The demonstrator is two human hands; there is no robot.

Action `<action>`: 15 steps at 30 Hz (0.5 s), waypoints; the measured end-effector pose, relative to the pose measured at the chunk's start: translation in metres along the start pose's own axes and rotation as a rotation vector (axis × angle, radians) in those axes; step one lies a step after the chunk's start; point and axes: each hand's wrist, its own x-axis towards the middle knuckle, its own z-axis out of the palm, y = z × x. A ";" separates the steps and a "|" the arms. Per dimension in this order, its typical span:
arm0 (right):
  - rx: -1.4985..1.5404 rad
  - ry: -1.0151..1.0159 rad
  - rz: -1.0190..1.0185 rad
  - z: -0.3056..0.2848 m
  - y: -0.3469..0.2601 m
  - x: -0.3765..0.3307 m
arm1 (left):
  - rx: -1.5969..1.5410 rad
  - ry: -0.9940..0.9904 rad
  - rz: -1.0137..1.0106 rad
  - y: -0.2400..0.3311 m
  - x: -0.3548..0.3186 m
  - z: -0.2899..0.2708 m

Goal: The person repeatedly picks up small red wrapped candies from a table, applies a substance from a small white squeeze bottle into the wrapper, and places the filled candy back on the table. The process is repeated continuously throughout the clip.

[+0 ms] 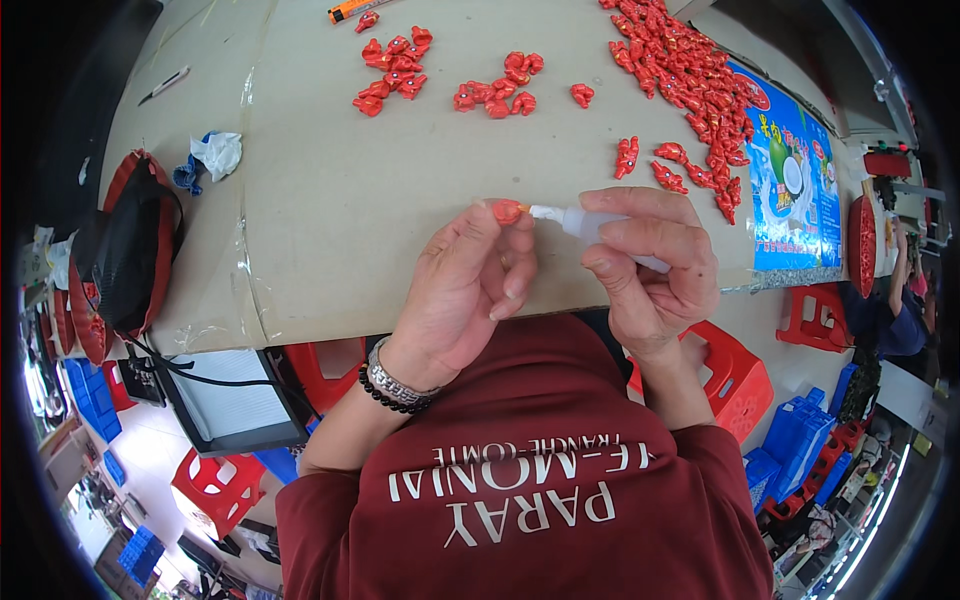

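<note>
In the head view, a small red plastic piece [508, 211] is pinched between the thumb and fingertips of the left hand [470, 285], held up just above the near edge of the cardboard-covered table [330, 200]. A metal watch band and a string of dark beads [393, 390] are worn on the left wrist. A small translucent squeeze bottle [598, 228] is gripped in the right hand [650, 265], the fingers curled closed around its body; its thin white nozzle is pointed to the left and its tip is brought right against the red piece.

Farther back on the table, loose clusters of the same red pieces [395, 65] are scattered, with a further group [497, 90] beside them and a large dense heap [685, 70] laid toward the right. A few single pieces [627, 157] are seen between the heap and the hands. A crumpled blue and white rag [208, 158] is laid at the left side, and a black and red bag [125, 250] is set against the left edge. A blue printed sheet [790, 185] is spread at the right end. Red plastic stools [735, 375] are seen below the table edge.
</note>
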 end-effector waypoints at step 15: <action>-0.004 0.005 0.003 0.001 -0.001 0.000 | -0.042 -0.082 -0.015 -0.001 0.001 -0.009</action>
